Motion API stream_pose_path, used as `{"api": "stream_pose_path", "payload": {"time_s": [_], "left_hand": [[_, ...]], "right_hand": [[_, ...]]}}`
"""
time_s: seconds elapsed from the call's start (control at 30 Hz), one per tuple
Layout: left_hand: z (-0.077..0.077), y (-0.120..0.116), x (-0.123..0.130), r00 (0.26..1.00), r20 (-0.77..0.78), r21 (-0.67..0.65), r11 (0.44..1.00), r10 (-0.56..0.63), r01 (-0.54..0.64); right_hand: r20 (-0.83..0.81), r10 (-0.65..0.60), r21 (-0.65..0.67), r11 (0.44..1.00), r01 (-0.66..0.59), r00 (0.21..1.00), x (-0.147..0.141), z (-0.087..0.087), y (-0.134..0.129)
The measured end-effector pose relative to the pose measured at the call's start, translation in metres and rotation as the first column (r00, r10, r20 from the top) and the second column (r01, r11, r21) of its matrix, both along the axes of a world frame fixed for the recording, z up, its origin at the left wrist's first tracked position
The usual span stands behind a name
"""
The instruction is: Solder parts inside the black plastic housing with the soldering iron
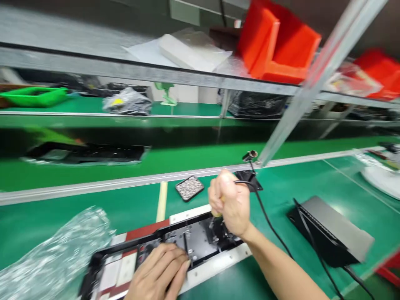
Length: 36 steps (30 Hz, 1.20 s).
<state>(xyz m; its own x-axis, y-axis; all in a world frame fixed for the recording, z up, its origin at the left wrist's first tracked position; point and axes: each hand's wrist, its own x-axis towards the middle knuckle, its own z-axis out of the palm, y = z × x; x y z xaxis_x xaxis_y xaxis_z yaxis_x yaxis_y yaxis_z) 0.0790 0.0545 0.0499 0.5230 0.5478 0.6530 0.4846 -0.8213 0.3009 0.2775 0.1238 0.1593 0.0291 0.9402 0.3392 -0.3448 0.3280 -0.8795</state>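
My right hand [230, 204] is closed in a fist around a corded soldering iron with a yellowish handle [216, 214]. Its black cord leaves the top of the fist, and the tip points down into a long black plastic housing [200, 239], where it is hard to make out. The housing lies in a fixture with white strips [215, 266] and a red-brown base [146, 230]. My left hand [162, 271] rests on the middle of the housing, fingers extended and side by side, covering part of it. Small metal inserts or posts show inside the housing.
Behind the fixture are a tray of metallic shavings [189, 188] and an iron holder [250, 156]. Clear plastic wrap [62, 254] lies to the left; a black and grey device [331, 231] with cables stands right. A slanted metal post [293, 112] and overhead shelf [175, 77] border the bench.
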Motion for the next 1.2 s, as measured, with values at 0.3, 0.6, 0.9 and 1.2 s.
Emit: {"api": "stream_pose_path", "payload": {"time_s": [0.3,0.6,0.9,1.2], "left_hand": [[0.007,-0.004,0.006,0.998,0.063,-0.160,0.987,0.014,-0.003],[0.006,-0.006,0.006,0.996,0.078,-0.190,0.981,0.039,-0.024],[0.010,-0.007,0.007,0.996,0.072,-0.182,0.982,0.053,-0.039],[0.008,-0.007,0.007,0.996,0.071,-0.210,0.977,0.052,-0.036]], "right_hand": [[0.044,-0.037,0.041,0.999,0.035,0.998,0.004,0.004,0.002],[0.040,-0.036,0.010,0.999,0.036,0.999,0.004,0.009,0.000],[0.055,-0.067,-0.014,0.998,0.067,0.996,0.006,0.011,0.002],[0.053,-0.058,-0.019,0.998,0.059,0.997,0.007,0.010,0.003]]}}
